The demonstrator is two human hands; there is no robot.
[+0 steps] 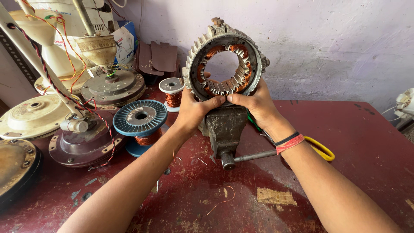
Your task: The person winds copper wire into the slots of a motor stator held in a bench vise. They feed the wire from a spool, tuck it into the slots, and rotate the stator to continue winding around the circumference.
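Note:
A round metal motor stator (225,64) with copper windings inside its ring stands upright on a grey bench vise (224,129). My left hand (195,108) grips its lower left rim, thumb pressed on the front face. My right hand (254,103) grips the lower right rim, thumb meeting the left thumb at the bottom of the ring. A red and black band sits on my right wrist.
On the red worktable (353,142): a blue spool of copper wire (141,121), a small white copper spool (172,91), several ceiling-fan motor housings (86,138) at left, yellow-handled tool (321,149) behind my right arm, vise handle (250,157), loose wire scraps.

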